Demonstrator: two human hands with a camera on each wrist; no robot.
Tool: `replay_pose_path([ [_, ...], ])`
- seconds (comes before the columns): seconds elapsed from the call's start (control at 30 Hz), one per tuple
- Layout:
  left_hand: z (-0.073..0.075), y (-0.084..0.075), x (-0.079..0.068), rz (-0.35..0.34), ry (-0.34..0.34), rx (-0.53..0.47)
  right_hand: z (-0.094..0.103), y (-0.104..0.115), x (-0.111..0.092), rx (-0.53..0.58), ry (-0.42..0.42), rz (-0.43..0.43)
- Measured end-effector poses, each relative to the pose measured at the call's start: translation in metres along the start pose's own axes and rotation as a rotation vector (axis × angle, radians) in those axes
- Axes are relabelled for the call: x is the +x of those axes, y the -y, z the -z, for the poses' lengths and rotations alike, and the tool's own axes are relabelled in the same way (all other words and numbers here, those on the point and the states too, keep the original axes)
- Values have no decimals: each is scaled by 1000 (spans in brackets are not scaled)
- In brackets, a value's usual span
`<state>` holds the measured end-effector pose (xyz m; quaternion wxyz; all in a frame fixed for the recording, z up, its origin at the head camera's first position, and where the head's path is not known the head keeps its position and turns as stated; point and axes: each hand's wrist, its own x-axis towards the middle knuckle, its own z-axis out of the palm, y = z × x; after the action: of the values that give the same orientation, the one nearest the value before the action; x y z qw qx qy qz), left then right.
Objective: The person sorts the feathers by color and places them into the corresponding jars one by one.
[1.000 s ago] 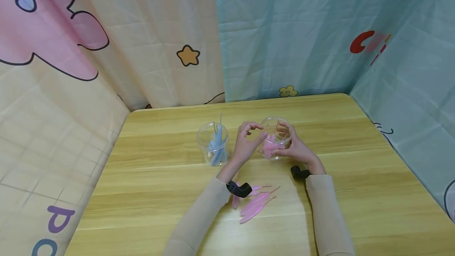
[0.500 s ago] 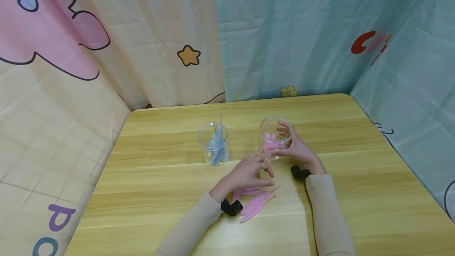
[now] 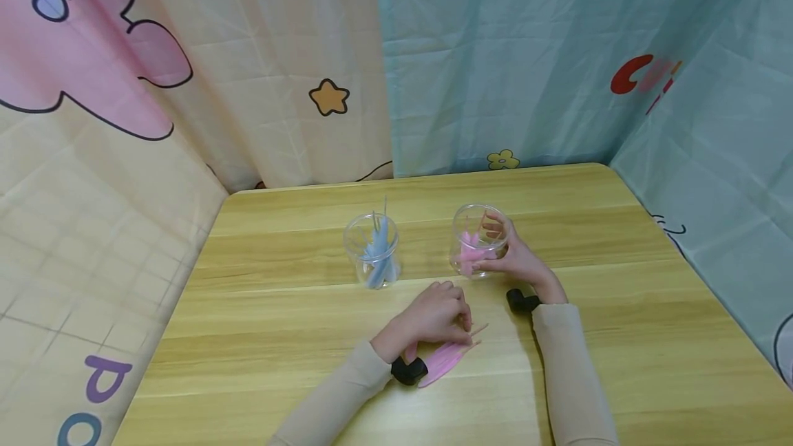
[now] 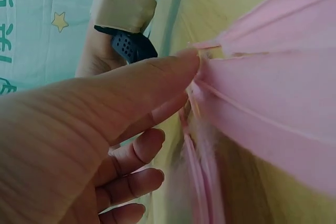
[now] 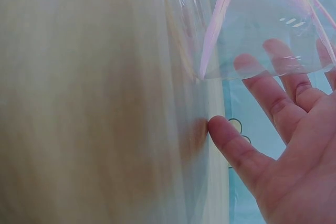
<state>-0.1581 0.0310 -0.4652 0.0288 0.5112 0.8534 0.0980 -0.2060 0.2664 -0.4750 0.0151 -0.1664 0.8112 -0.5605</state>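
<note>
My left hand (image 3: pixel 427 319) is low over a few loose pink feathers (image 3: pixel 442 366) lying on the table. In the left wrist view, its thumb and forefinger pinch a pink feather (image 4: pixel 262 98) by the bare quill, while the other fingers curl loosely below. More pink feathers (image 4: pixel 207 182) hang or lie close to the pinch, partly blurred. Farther back, my right hand (image 3: pixel 523 260) holds a clear jar (image 3: pixel 456 229) from its right side, thumb in front and fingers behind. Several pink feathers (image 3: pixel 469 253) stand inside it, quills upward.
A second clear jar (image 3: pixel 348 246) stands to the left with several light blue feathers (image 3: pixel 379 253), their quills rising past the rim. The wooden table (image 3: pixel 279 336) ends at the back against printed curtains (image 3: pixel 297 33). Black wrist cameras (image 3: pixel 409 370) sit on both wrists.
My left hand has come away from the right jar's rim, down and toward me to the loose feathers, and its fingers have closed there. My right hand stays on the jar.
</note>
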Motion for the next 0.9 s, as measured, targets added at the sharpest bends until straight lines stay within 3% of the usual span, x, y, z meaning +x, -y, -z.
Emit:
replay_pose_path([
  [0.5, -4, -4, 1, 27, 45, -18, -1, -1, 0, 14, -3, 0],
  [0.6, -4, -5, 1, 27, 48, -25, -1, 8, -1, 25, 7, -8],
  [0.9, -2, -3, -1, 28, 6, -111, -1, -1, 1, 17, 6, 7],
])
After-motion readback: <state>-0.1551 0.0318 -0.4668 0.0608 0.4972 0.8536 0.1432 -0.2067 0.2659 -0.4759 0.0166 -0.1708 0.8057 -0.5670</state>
